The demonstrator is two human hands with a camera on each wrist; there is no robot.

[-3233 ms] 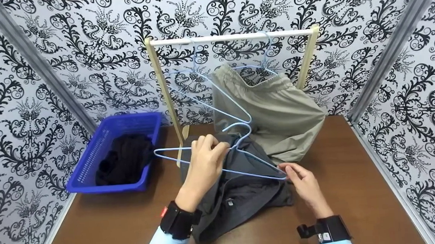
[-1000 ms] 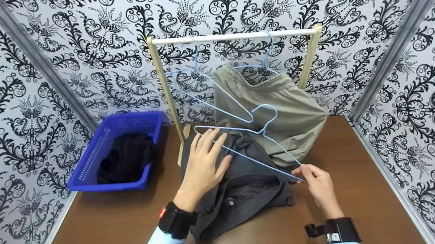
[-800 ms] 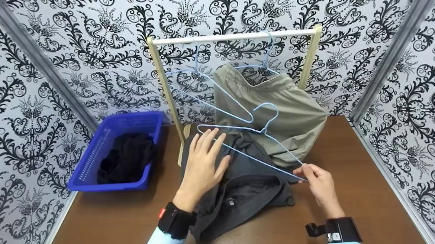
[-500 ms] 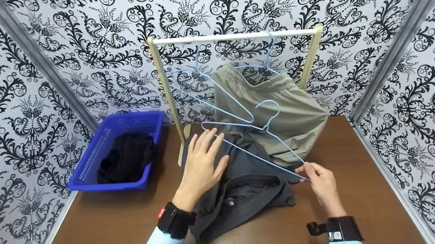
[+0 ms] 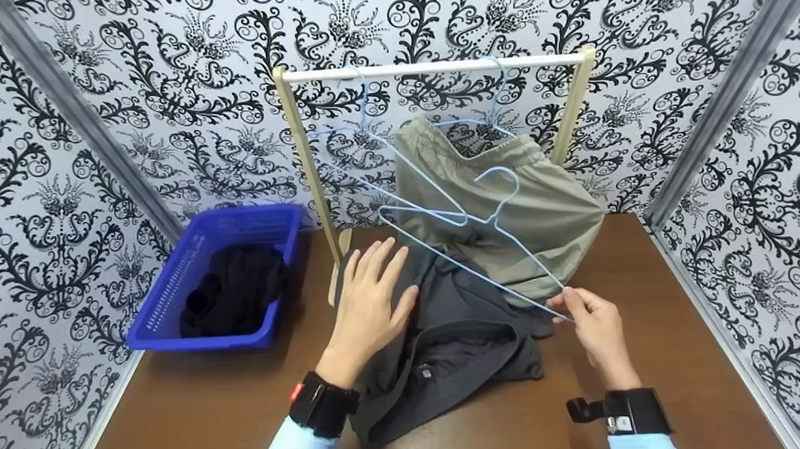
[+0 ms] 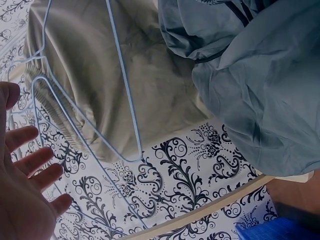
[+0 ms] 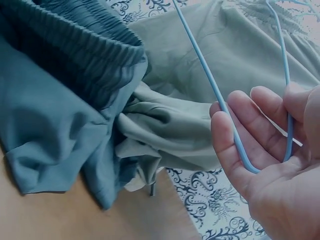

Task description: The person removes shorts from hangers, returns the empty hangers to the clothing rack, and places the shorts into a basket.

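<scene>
My right hand [image 5: 593, 324] grips one end of a light blue clothes hanger [image 5: 467, 269], its thumb and fingers curled round the corner in the right wrist view. The hanger's hook points up and its far end reaches left, overlapping the hanging clothes. My left hand [image 5: 370, 305] is spread with straight, parted fingers and holds nothing; in the left wrist view its fingers stand apart from the hanger. Beneath both hands, dark grey shorts [image 5: 442, 380] lie on the table, the elastic waistband open toward me. Part of them is hidden behind the left hand.
Behind stands a small rack [image 5: 433, 67] with a white bar and wooden posts. Khaki shorts [image 5: 501, 198] hang there on a blue hanger, beside a bare blue hanger [image 5: 414, 165]. At left, a blue basket [image 5: 201, 343] holds black clothing [image 5: 239, 288].
My left hand has let go of the hanger and spread its fingers. The right hand has moved right and up with the hanger, lifting its far end away from the left hand.
</scene>
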